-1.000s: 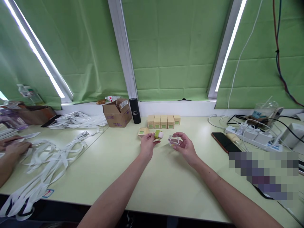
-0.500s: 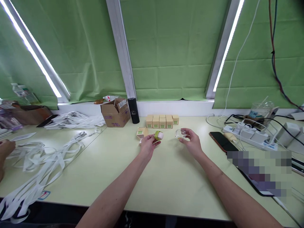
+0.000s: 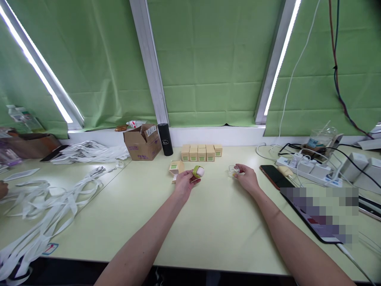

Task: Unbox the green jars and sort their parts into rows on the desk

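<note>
"So, starting from the left?"

"White straps (image 3: 32, 244) sprawl on the table (image 3: 208, 222), well left of the black cylinder (image 3: 165, 139). A cardboard box (image 3: 142, 146) with raised flaps is just left of the cylinder."

"And on its other side?"

"A small carton (image 3: 176, 167), nearer to the person and slightly right of the cylinder. The left hand (image 3: 183, 184) is just beside that carton, thumb and fingers pinching a green-and-white item (image 3: 198, 171), which is in front and to the right of the cylinder."

"What's behind that?"

"A row of small cartons (image 3: 201, 153), near the cylinder on its right."

"The right hand (image 3: 248, 178)?"

"Farther right of the cylinder, fingertips narrowed on a clear piece (image 3: 232, 171), well apart from the green-and-white item."

"Beyond?"

"A phone (image 3: 272, 174) and a power strip (image 3: 311, 174), far right of the cylinder."
</note>
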Demonstrator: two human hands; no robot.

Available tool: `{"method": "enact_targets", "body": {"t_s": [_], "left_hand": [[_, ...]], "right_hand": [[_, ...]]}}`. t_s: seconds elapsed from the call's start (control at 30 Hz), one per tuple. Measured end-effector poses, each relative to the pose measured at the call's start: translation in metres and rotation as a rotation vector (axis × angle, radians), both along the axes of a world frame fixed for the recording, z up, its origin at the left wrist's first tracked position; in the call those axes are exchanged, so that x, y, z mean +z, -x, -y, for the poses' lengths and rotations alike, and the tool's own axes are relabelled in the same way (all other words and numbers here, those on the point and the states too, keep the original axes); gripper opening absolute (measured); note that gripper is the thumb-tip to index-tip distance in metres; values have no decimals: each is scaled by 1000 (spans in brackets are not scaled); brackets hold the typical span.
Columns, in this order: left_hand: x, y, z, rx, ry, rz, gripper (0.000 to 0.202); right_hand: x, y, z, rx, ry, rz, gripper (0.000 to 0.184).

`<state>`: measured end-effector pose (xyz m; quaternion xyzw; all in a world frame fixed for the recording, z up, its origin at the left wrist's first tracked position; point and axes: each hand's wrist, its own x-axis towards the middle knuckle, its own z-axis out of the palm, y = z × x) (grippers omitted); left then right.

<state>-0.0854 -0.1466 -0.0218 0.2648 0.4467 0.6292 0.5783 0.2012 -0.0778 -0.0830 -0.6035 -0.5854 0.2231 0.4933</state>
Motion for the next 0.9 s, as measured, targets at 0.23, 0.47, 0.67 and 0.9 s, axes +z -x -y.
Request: {"method": "enact_targets", "body": {"t_s": [0.23,0.47,0.67,0.9], "left_hand": [[1,-1,0,-7,0,5,13],[-1,0,0,-57,-10,7,9],[1,-5,7,-156,-9,3,5],[1,-11,15,-265,-40,-27,2]], "right_hand": [[-1,1,3,-11,13,62,56],[17,17,24,-67,-236,174,56],[50,66,72,311,-783,435,55],[55,91,90,458,-838,464,52]]}}
